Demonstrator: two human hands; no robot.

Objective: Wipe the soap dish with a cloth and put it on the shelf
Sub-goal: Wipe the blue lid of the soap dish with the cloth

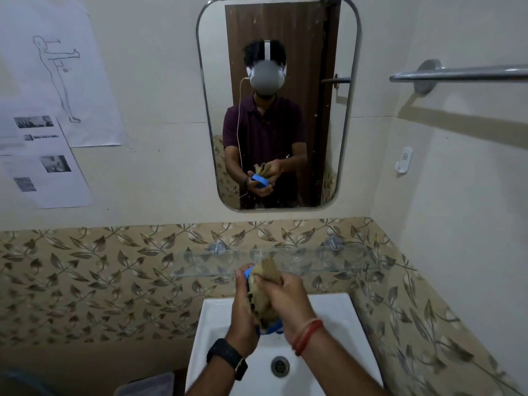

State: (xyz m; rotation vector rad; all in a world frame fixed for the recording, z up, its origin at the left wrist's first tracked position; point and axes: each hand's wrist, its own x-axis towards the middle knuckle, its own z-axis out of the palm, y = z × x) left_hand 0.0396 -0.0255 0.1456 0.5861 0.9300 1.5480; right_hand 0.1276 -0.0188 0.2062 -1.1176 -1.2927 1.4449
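Just above the sink, my left hand grips the blue soap dish while my right hand presses the cloth against it.

Cream walls carry a rounded mirror, paper sheets at left and a steel towel bar at right. Leaf-patterned tiles band the wall behind a white sink.
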